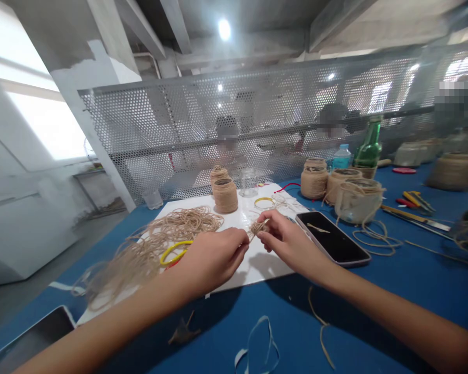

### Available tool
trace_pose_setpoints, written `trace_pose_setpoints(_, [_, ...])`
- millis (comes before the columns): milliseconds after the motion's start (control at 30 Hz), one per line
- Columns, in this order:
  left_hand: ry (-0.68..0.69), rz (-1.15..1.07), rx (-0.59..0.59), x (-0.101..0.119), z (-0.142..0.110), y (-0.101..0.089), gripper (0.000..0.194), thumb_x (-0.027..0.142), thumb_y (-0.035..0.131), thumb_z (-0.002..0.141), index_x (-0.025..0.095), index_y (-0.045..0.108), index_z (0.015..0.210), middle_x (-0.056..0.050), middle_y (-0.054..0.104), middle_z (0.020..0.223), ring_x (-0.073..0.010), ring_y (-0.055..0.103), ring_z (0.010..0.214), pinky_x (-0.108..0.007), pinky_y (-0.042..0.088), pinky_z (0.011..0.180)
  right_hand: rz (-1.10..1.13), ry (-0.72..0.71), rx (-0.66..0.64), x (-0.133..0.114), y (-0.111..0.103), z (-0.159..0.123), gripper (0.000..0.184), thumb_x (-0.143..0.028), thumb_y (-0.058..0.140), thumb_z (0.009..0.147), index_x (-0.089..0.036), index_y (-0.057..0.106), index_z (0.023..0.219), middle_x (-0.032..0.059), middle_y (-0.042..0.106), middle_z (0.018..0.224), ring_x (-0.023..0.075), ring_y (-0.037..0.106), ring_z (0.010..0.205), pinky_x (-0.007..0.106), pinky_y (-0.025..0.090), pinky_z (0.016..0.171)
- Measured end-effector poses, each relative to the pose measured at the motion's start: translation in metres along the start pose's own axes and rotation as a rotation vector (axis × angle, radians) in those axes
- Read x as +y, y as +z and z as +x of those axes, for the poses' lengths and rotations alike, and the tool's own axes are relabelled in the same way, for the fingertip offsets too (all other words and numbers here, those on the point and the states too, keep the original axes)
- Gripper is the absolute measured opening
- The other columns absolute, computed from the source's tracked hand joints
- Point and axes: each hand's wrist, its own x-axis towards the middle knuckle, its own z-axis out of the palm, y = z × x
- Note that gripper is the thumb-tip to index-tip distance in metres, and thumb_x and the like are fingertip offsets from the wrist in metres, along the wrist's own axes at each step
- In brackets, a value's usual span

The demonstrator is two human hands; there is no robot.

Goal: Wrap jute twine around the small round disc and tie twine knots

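Over a white board (234,280), my right hand (286,239) holds a small knotted bundle of jute twine (258,227) between thumb and fingers. My left hand (222,254) is closed in a pinch at the bundle's left side, apparently on a strand of twine; its fingertips are partly hidden. A large loose heap of twine (183,221) spreads to the left of my hands. Beside my left wrist lie yellow-handled scissors (175,253), partly covered. Behind my hands stand a twine-wrapped jar (225,196) and a clear glass jar (249,183).
A phone (335,239) lies right of my right hand, another phone (35,337) at lower left. Several twine-wrapped jars (314,182), a green bottle (368,145) and a utility knife (413,215) stand or lie at right. A perforated metal screen (159,130) closes off the table's back.
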Motion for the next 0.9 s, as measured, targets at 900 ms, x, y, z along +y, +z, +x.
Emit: trace_pose_setpoints(900, [-0.36, -1.215, -0.324, -0.011, 0.013, 0.0, 0.017, 0.03, 0.055, 0.077, 0.014, 0.05, 0.072, 0.002, 0.053, 0.055, -0.0066, 0.044, 0.045, -0.02, 0.032, 0.045, -0.015, -0.229, -0.244, -0.007, 0.007, -0.011, 0.03, -0.015, 0.047, 0.083, -0.023, 0.034, 0.109, 0.0002, 0.055, 0.08, 0.0127, 0.052, 0.068, 0.027, 0.041, 0.064])
